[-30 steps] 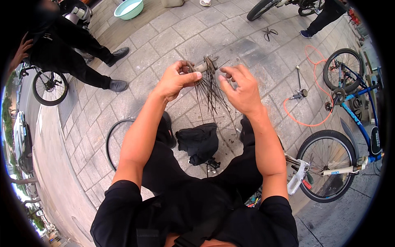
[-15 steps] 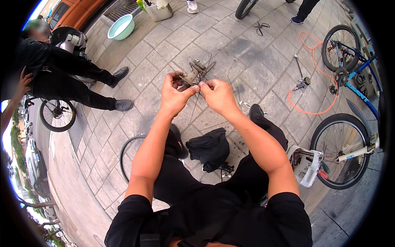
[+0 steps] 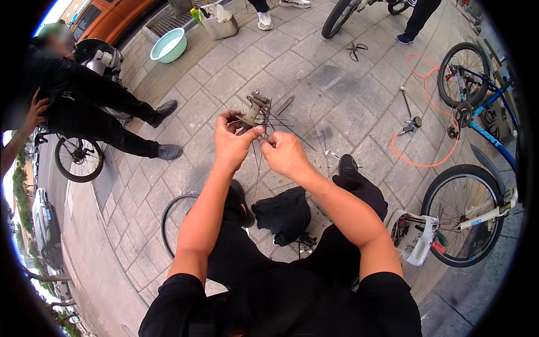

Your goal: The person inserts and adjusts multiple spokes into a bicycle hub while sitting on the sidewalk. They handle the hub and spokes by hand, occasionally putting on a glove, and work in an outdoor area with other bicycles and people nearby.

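Upper centre: dull grey, cylindrical metal hub (image 3: 255, 114) with thin, dark wire spokes (image 3: 265, 117). Left hand (image 3: 231, 141) grips its lower end; right hand (image 3: 285, 154) pinches spokes. Likely rigid, weighty; spokes springy. Best hold: barrel.

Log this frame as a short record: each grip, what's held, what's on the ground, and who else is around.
Setting: outdoors, on paved ground
Left grip: closed around a worn wheel hub
Right grip: pinched at the thin spokes beside the hub; exact fingertip contact unclear
Between the feet: crumpled black cloth
To the right: orange hose, blue bicycle
Upper left: mint-green basin
Other people: a person in dark clothes at left; more legs along the top edge
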`<state>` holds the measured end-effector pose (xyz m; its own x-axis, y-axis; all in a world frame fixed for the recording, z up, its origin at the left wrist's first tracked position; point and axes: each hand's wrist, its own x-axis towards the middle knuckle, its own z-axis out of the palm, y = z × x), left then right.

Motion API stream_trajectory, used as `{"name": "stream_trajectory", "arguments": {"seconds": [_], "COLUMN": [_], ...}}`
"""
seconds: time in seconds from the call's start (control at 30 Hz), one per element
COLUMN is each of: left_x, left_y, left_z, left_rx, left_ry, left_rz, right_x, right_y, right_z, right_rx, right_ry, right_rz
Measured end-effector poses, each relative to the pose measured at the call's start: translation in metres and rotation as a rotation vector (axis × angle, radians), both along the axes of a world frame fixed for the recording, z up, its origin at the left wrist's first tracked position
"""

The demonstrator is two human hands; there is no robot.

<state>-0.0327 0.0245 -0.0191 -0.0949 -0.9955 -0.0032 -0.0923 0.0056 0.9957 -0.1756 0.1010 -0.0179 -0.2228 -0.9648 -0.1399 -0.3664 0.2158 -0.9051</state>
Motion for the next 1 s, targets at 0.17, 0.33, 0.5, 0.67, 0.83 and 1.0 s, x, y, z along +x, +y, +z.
{"name": "stream_trajectory", "arguments": {"seconds": [0.17,0.33,0.5,0.67,0.83,1.0], "left_x": [0.002,-0.004,-0.005,-0.006,-0.004,-0.008], "left_y": [0.007,0.011,0.009,0.018,0.013,0.022], "left_z": [0.001,-0.009,-0.014,-0.008,-0.004,0.000], "left_rx": [-0.065,-0.211,-0.288,-0.296,-0.173,0.017], "left_ry": [0.076,0.016,-0.083,-0.153,0.042,0.124], "left_rz": [0.015,0.005,0.008,0.035,-0.035,-0.045], "right_x": [0.008,0.002,0.010,-0.001,-0.003,0.007], "right_y": [0.011,0.011,0.007,0.012,0.010,0.015], "right_z": [-0.002,-0.011,-0.014,0.008,-0.023,-0.018], "right_rx": [0.068,0.092,0.043,0.246,-0.010,0.044], "right_ry": [-0.088,-0.228,-0.180,-0.317,-0.260,-0.210], "right_rz": [0.052,0.094,0.073,0.150,0.162,0.086]}}
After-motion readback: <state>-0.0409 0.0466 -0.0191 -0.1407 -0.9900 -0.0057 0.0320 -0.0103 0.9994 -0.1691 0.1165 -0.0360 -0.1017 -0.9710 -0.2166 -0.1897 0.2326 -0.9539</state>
